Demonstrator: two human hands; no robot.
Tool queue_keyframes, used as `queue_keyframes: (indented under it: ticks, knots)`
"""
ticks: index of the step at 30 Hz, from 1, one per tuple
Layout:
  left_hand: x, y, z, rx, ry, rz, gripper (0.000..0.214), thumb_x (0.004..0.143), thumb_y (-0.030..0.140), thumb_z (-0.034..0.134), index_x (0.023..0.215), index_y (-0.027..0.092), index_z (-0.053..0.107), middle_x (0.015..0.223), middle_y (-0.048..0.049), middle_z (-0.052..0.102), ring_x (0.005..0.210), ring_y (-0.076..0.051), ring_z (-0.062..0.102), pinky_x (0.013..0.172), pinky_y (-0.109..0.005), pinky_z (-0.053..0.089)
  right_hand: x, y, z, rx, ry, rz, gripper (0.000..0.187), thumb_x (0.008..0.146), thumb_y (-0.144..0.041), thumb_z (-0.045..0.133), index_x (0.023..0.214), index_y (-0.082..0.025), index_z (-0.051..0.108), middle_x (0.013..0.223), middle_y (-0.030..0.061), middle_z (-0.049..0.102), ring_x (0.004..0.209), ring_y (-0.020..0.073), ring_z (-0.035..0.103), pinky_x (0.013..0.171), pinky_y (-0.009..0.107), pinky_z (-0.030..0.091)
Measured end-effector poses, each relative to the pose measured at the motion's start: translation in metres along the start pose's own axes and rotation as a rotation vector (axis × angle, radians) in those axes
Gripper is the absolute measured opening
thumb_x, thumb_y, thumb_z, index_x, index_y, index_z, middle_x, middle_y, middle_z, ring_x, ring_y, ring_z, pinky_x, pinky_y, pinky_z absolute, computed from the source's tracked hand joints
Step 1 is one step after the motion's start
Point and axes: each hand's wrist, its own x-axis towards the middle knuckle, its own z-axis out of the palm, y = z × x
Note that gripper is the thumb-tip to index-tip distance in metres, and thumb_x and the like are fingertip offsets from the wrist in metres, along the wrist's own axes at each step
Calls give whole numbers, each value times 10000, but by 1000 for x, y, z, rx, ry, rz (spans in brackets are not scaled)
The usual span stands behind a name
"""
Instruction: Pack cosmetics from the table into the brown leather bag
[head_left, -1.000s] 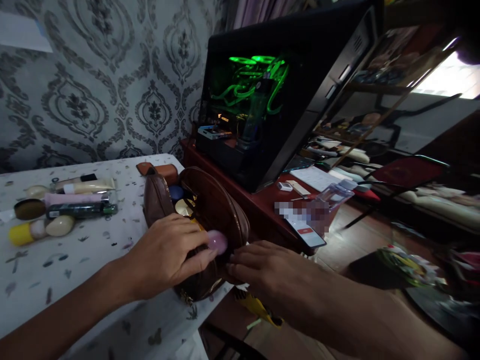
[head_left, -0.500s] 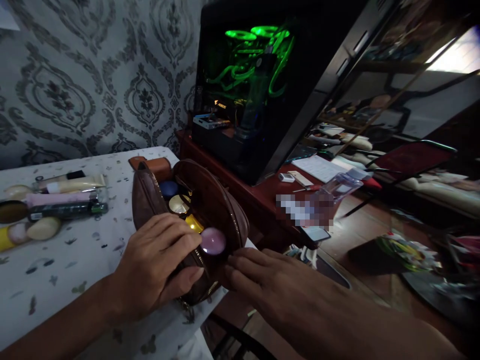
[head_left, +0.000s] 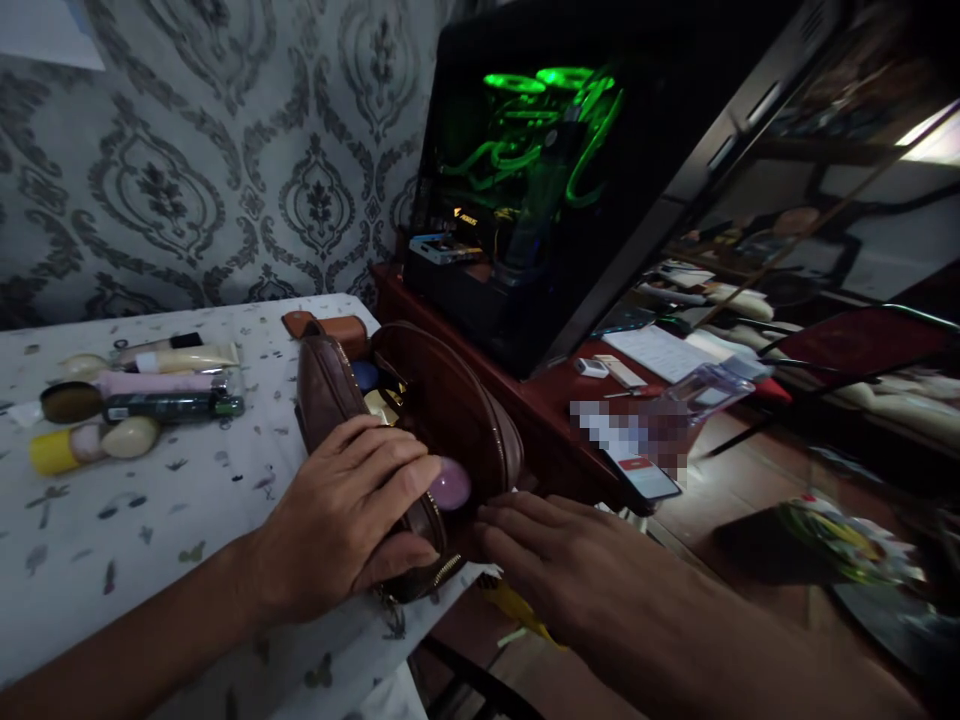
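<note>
Pouch (head_left: pixel 457 410) at table (head_left: pixel 150 530) edge, left hand (head_left: pixel 345 520) gripping, right hand (head_left: pixel 559 560) touching.

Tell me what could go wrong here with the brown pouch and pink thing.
1. The pale pink rounded object sits in the mouth of the brown leather zip pouch, under the fingertips of the left hand; it might slip out and fall.
2. The pouch lies at the edge of the white patterned table; a push from the right hand might tip it off.
</note>
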Motion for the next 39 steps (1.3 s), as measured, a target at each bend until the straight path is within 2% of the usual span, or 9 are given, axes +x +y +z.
queue_keyframes:
  ticks: [4,7,10,15,18,20,26,36,39]
  knots:
    - [-13,2,-7,119,-87,1,530,1020,465,325,1424,127,387,1423,-158,522,1382,-256,404,1180,-497,259,10,-7,-10,-32,-32,-45,333,841,-42,554,1134,-188,617,1149,107,666,1085,235,631,942,360,526]
    - [-21,5,-13,209,-118,-16,532,1019,405,377,1473,136,310,1490,-153,455,1430,-250,349,1201,-507,222,26,-1,-18,71,-8,-37,191,940,-109,480,1047,-169,626,1139,104,662,1019,191,647,899,303,523]
    - [-23,9,-19,261,-161,-49,512,1023,374,373,1479,156,295,1495,-138,455,1417,-240,374,1190,-518,252,52,10,-23,103,69,31,230,991,-150,406,1012,-131,634,1128,134,667,1044,198,641,898,303,505]
    - [-18,12,-23,241,-224,-85,485,1020,421,356,1445,190,333,1463,-125,497,1359,-248,452,1149,-553,318,98,6,-33,-70,-258,155,194,893,-150,587,1038,-63,681,1067,195,705,1023,276,681,837,319,522]
    - [-20,11,-21,222,-224,-108,493,1010,403,403,1460,223,311,1471,-117,488,1359,-242,451,1165,-544,294,111,-3,-34,-97,-461,194,362,857,-136,609,1208,-45,623,1139,219,694,1054,314,684,815,339,550]
    - [-22,10,-20,216,-215,-113,504,1006,385,421,1471,238,294,1475,-113,483,1362,-236,446,1178,-533,273,113,-6,-31,-95,-502,221,516,854,-153,618,1345,-37,512,1245,238,643,1131,332,649,873,368,547]
    - [-24,10,-19,209,-198,-110,502,1000,375,434,1466,242,302,1467,-106,490,1347,-241,456,1171,-525,277,107,2,-13,-17,-427,311,687,831,-139,630,1450,-55,344,1295,236,611,1195,339,609,914,395,544]
    - [-23,8,-17,222,-190,-106,504,988,366,459,1456,242,320,1440,-111,519,1323,-245,487,1166,-514,290,109,4,-11,23,-447,324,658,839,-165,652,1419,-7,385,1305,261,595,1202,363,598,943,427,540]
    - [-24,8,-17,216,-204,-109,523,986,371,467,1466,241,307,1456,-110,502,1341,-243,468,1174,-510,283,113,9,-10,26,-431,318,726,852,-203,657,1457,9,318,1292,287,595,1199,363,601,940,424,538]
